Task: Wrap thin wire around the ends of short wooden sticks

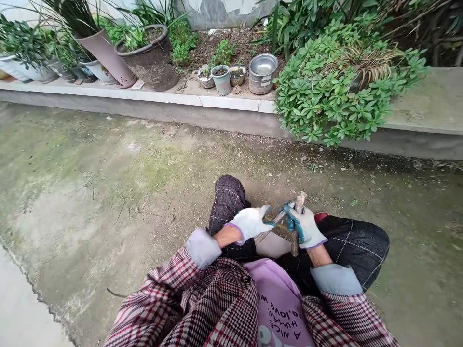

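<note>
Nearly upright, hammer handle (299, 201) (head (280, 227) leftward) in closed right hand (304, 226); left hand (249, 224) curled at the head.

Near five o'clock, the left glove (250, 223) and right glove (305, 226) hide much of the metal tool (278, 218) between them; the lilac shirt's (278, 308) lettering runs off the bottom edge.

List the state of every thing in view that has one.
Left hand: gloved, closed on a metal tool.
Right hand: gloved, closed around a wooden handle.
Steel pot: upright on the ledge, uncovered.
Tall mauve planter: tilted, its base on the ledge, planted.
</note>
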A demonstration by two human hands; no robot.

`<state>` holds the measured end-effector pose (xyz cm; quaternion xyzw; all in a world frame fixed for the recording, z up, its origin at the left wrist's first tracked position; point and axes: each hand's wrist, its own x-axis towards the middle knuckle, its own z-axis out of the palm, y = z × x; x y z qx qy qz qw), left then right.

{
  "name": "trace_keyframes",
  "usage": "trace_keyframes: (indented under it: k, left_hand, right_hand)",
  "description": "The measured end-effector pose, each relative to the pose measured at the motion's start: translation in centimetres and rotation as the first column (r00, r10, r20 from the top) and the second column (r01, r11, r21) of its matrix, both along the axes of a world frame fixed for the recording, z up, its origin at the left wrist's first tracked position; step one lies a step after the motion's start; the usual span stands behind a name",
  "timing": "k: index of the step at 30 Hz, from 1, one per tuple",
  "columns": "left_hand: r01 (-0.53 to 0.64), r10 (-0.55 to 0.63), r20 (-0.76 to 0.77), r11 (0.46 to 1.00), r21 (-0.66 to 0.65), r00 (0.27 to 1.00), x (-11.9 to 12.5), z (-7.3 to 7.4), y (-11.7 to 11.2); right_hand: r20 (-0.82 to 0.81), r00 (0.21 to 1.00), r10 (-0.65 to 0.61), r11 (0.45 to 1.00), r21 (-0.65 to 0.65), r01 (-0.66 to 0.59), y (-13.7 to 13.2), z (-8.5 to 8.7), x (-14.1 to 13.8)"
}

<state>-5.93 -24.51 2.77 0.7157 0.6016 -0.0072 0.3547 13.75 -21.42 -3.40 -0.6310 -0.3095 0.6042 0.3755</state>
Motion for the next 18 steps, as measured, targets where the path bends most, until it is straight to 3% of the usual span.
trace_keyframes:
  k: [4,7,8,10,11,12,13,15,18]
  left_hand:
    - [-0.23,0.231,0.018,0.953,0.196,0.973,-6.7,2.9,-3.7]
    - [-0.525,0.544,-0.014,0.815,0.247,0.839,-12.1,2.8,-8.5]
    - [-0.614,0.623,0.011,0.768,0.183,0.782,-13.3,2.4,-10.4]
    - [-0.766,0.771,0.073,0.637,-0.083,0.633,-14.5,1.4,-13.7]
    - [-0.784,0.814,0.071,0.576,-0.229,0.577,-14.6,0.9,-15.0]
    - [-0.805,0.854,0.063,0.51,-0.302,0.517,-14.4,0.7,-16.0]
    - [-0.807,0.868,0.045,0.478,-0.346,0.495,-14.1,0.6,-16.6]
    - [-0.793,0.842,-0.036,0.491,-0.361,0.538,-13.4,1.0,-16.7]
    - [-0.735,0.698,-0.249,0.586,-0.342,0.672,-13.1,2.4,-15.3]
  right_hand:
    - [0.042,0.999,-0.009,1.0,0.023,0.008,1.3,0.9,3.4]
    - [0.067,0.998,-0.007,0.996,0.09,0.001,2.9,2.4,5.6]
    - [0.082,0.997,-0.006,0.994,0.107,-0.003,3.6,3.0,6.2]
    - [0.109,0.994,-0.001,0.992,0.123,-0.013,5.2,4.2,7.1]
    - [0.123,0.992,-0.001,0.991,0.135,-0.015,6.1,4.7,7.3]
    - [0.136,0.991,0.013,0.989,0.146,-0.033,7.1,5.1,7.4]
    - [0.153,0.988,0.03,0.986,0.156,-0.054,8.1,5.4,7.4]
    - [0.199,0.976,0.09,0.98,0.157,-0.122,10.0,5.6,7.1]
    - [0.236,0.951,0.199,0.971,0.081,-0.224,12.3,5.2,6.5]
